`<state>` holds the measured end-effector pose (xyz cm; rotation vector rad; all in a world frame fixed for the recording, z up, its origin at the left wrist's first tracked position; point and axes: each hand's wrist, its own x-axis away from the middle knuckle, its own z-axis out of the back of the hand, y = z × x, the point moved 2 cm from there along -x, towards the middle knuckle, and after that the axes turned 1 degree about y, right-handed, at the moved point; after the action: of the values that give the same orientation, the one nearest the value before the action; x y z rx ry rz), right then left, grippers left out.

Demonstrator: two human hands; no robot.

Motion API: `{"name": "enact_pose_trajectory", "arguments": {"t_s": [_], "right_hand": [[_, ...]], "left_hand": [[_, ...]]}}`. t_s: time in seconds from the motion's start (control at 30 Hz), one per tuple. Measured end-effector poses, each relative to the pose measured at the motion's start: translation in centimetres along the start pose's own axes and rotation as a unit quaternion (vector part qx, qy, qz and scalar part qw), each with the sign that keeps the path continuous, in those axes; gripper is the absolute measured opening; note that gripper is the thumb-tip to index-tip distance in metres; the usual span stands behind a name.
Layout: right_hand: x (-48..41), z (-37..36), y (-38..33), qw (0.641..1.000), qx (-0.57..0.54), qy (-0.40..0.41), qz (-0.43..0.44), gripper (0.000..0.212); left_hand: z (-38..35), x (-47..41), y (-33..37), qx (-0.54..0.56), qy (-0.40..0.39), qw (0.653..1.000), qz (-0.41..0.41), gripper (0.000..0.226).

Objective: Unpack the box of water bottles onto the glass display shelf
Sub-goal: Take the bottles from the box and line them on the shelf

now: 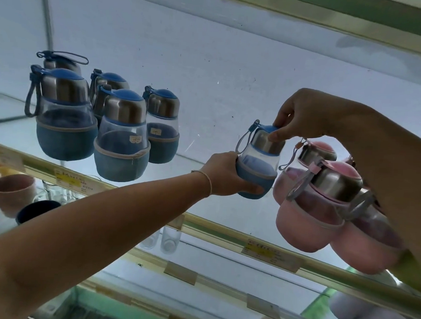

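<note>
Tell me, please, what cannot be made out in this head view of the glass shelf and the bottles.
- The box: not in the head view at all.
- Price stickers on the blue bottles: writing too small to read.
- Rearmost blue bottle: body hidden behind the front ones.
- Pink bottles: the far ones are covered by the right forearm, so their count is unclear.
- Held blue bottle: its lid is covered by the right hand and its base by the left hand.

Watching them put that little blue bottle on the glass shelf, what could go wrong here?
The right forearm reaches over the pink bottles near the shelf's front edge; pulling back could nudge one off. The blue bottle, held by the left hand and right hand, is tilted, so it might tip if released like this.
</note>
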<state>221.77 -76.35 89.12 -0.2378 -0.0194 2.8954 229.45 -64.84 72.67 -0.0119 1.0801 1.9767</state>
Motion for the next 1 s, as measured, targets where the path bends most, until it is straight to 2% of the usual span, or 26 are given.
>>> {"name": "enact_pose_trajectory", "arguments": {"t_s": [0.63, 1.0], "right_hand": [[0.09, -0.42, 0.0, 0.999, 0.046, 0.007, -0.001, 0.025], [0.53, -0.61, -0.2, 0.999, 0.041, 0.013, -0.015, 0.022]], "left_hand": [[-0.24, 0.38, -0.14, -0.013, 0.004, 1.0, -0.021, 0.071], [-0.19, 0.44, -0.14, -0.026, -0.003, 1.0, 0.003, 0.073]]}}
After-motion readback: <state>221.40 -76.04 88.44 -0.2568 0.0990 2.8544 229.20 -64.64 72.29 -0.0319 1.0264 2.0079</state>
